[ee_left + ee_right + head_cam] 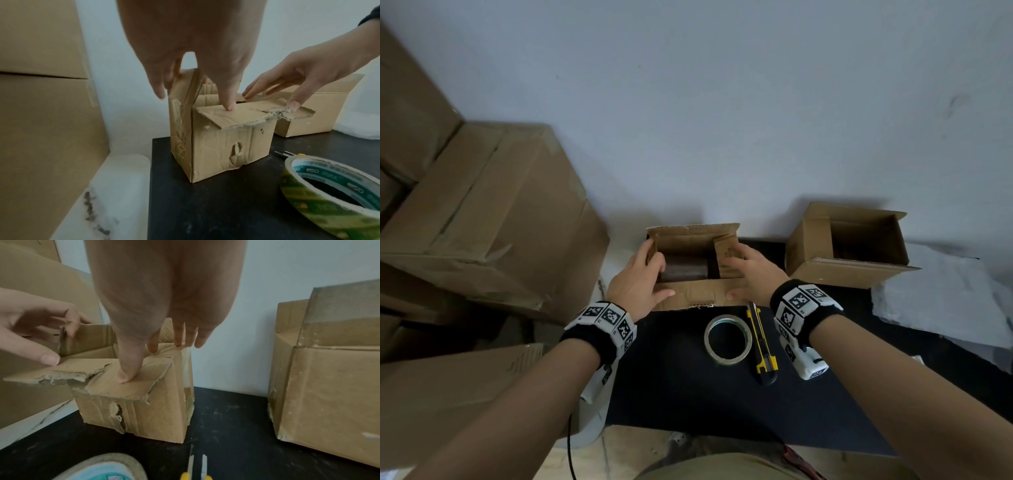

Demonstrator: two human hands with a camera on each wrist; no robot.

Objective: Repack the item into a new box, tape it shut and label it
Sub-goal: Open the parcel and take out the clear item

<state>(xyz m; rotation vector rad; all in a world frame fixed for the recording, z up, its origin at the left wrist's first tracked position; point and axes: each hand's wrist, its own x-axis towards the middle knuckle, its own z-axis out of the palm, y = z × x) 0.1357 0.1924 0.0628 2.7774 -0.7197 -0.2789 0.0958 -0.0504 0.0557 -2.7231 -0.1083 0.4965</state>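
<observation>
A worn, torn cardboard box (693, 298) stands open on the black mat (688, 394). A dark brown item (685, 270) lies inside it. My left hand (654, 279) curls its fingers over the box's left flap (185, 91), and its thumb presses on the torn front flap (236, 116). My right hand (736, 277) lies with straight fingers against the right flap (726, 253), and its thumb also presses on the front flap. A second box (849, 246) stands open at the right. Its inside is in shadow.
A roll of clear tape (727, 339) and a yellow utility knife (760, 342) lie on the mat just in front of the worn box. Large cardboard cartons (493, 219) are stacked at the left. White plastic sheeting (945, 294) lies at the right, and a wall rises behind.
</observation>
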